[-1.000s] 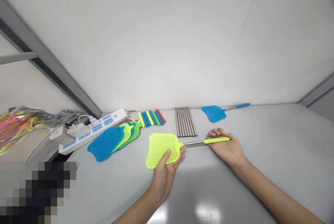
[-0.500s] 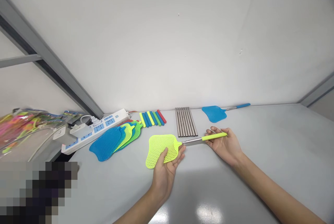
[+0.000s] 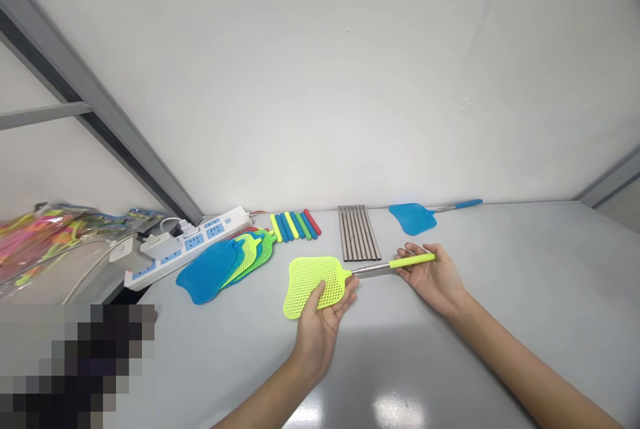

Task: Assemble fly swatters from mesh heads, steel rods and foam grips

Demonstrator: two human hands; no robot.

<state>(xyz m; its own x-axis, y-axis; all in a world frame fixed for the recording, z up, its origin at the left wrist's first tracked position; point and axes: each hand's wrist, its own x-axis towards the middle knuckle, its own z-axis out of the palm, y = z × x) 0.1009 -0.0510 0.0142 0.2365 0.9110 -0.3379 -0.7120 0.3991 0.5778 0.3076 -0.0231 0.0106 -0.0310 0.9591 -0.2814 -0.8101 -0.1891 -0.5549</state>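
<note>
Between my hands is a yellow fly swatter [image 3: 313,277] with a perforated head, a metal rod and a yellow grip. My left hand [image 3: 323,332] holds the head, thumb on top and fingers beneath. My right hand [image 3: 430,277] holds the grip end, with the grip lying across its fingers. Behind the swatter, several metal rods [image 3: 359,234] lie side by side. A blue fly swatter [image 3: 413,218] with rod and blue grip lies near the wall. To the left are a row of coloured grips [image 3: 295,225] and a fanned stack of swatter heads [image 3: 210,272].
A white power strip [image 3: 187,249] with plugged-in adapters [image 3: 161,244] runs along the table's left side. Beyond it are plastic bags of colourful items [image 3: 65,236]. A white wall [image 3: 350,96] rises behind the grey table [image 3: 540,282]. The lower left corner is pixelated.
The view has shifted slightly, so the scene sits a little further right. Both hands keep the same hold on the yellow fly swatter.
</note>
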